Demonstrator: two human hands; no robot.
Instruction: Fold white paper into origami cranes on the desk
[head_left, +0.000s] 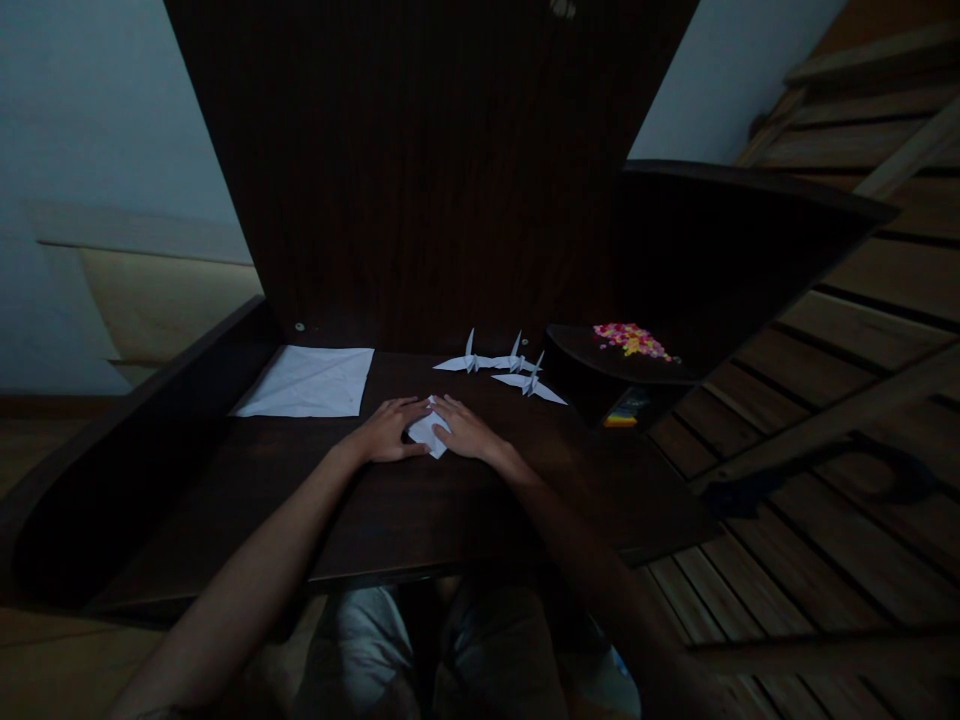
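Observation:
A small folded piece of white paper (430, 432), roughly kite-shaped, lies on the dark desk between my two hands. My left hand (388, 428) rests on its left edge, fingers stretched toward its top corner and thumb near the lower part. From the other side my right hand (466, 430) lies over the right edge, its fingers extended and meeting the left fingertips at the top. Part of the paper is hidden under both hands. Just beyond stand three white paper cranes, a left one (471, 362), a middle one (516, 362) and a front right one (529, 384).
White paper sheets (315, 382) lie flat at the desk's left. On a small corner shelf (570, 345) at the right sits a heap of pink, red and yellow bits (634, 340). The desk (420, 520) has a raised left side panel and a tall back panel (435, 180).

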